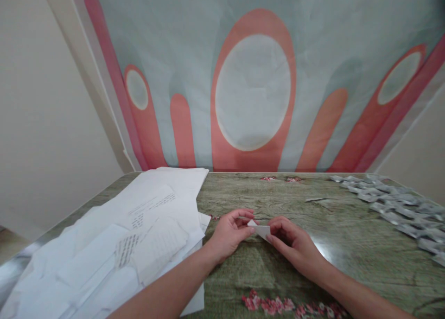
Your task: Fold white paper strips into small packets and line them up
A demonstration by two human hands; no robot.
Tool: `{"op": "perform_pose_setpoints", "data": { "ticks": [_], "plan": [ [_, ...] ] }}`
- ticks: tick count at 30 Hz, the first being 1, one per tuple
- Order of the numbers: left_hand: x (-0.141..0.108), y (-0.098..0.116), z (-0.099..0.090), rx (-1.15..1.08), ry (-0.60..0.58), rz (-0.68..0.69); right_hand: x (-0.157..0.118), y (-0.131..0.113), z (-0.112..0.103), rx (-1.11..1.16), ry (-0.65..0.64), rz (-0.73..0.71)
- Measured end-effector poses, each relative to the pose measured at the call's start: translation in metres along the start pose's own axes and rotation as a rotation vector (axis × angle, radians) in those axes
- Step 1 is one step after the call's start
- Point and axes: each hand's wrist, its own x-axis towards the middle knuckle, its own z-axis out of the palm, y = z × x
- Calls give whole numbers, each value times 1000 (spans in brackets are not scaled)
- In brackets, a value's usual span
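Observation:
Between my two hands, over the middle of the table, is a small piece of folded white paper (261, 230). My left hand (231, 231) pinches its left end between thumb and fingers. At the other end, my right hand (290, 238) grips it the same way, with the fingers curled behind. The paper has a pointed upper left corner and a flat front face. Part of it is hidden by my fingertips.
A spread heap of white paper sheets (163, 235), some printed, covers the table's left side. Rows of small folded paper pieces (392, 205) lie along the right. The wood-patterned table (243, 194) ends at a wall with a red and grey printed cloth (194, 45).

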Motion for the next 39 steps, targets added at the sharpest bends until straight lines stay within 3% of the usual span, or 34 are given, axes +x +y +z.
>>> {"op": "perform_pose_setpoints", "data": {
  "ticks": [6, 13, 23, 28, 39],
  "plan": [
    [-2, -7, 3, 84, -32, -113, -3, 0, 0, -126, 79, -122],
    [-8, -5, 12, 241, -8, 36, -5, 5, 1, -277, 128, -220],
    [-9, 6, 8, 631, 35, 346, -4, 8, -1, -299, 204, -201],
    [-9, 7, 7, 675, 46, 387, -2, 10, -3, -283, 274, -160],
    [-9, 5, 4, 700, 13, 338, -2, 11, -2, -245, 161, -106]
  ]
}}
